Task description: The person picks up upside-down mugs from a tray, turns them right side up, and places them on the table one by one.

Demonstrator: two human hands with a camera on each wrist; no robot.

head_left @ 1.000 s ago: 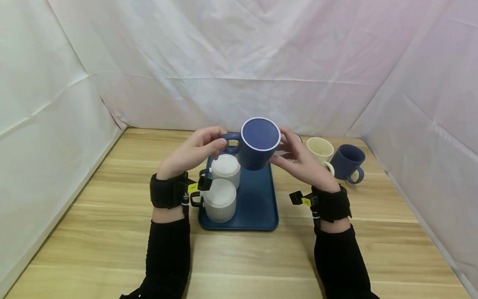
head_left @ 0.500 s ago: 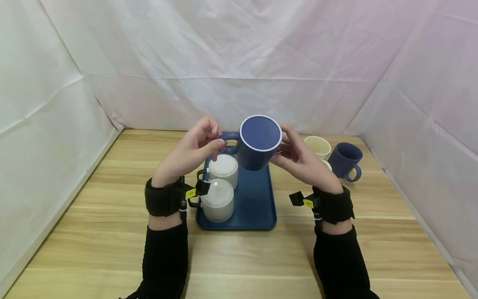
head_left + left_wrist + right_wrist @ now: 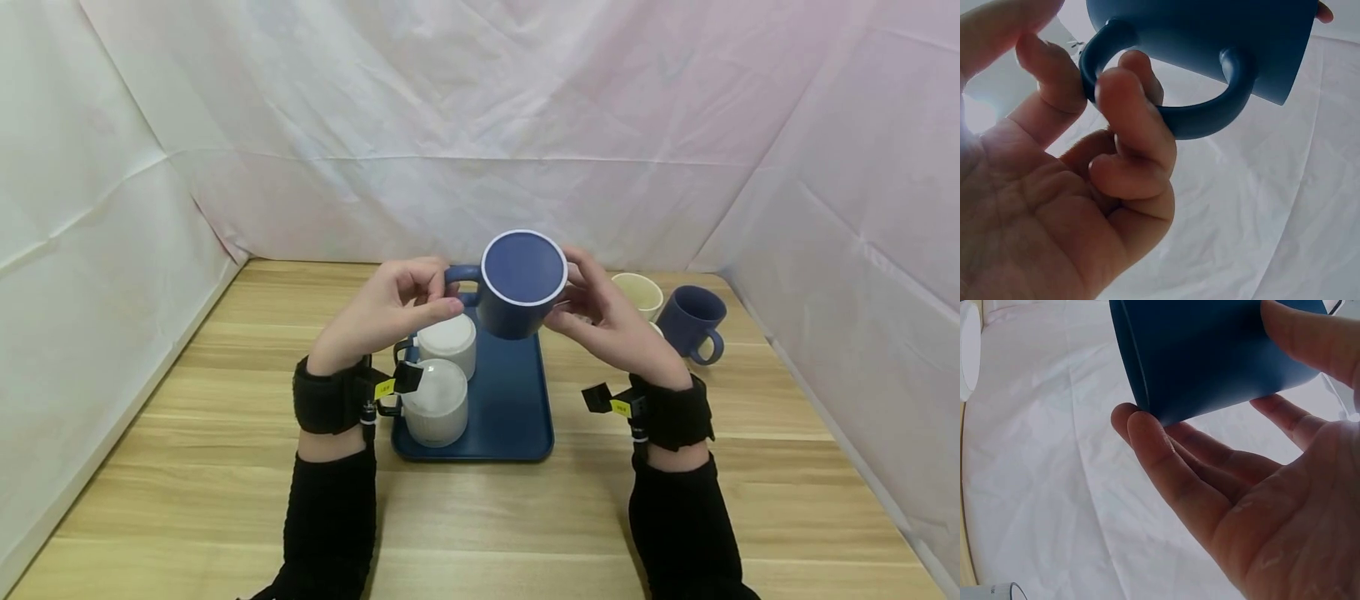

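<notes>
The left hand pinches the handle and the right hand cups the wall of one inverted blue mug — held above the blue tray's far edge, beside two upturned white mugs, with two upright mugs near the tabletop's far right corner.

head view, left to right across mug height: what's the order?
left hand → held blue mug → right hand → cream mug → dark blue mug

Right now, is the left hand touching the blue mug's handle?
Touching. The left wrist view shows the left hand with fingers curled round the blue mug's handle.
</notes>
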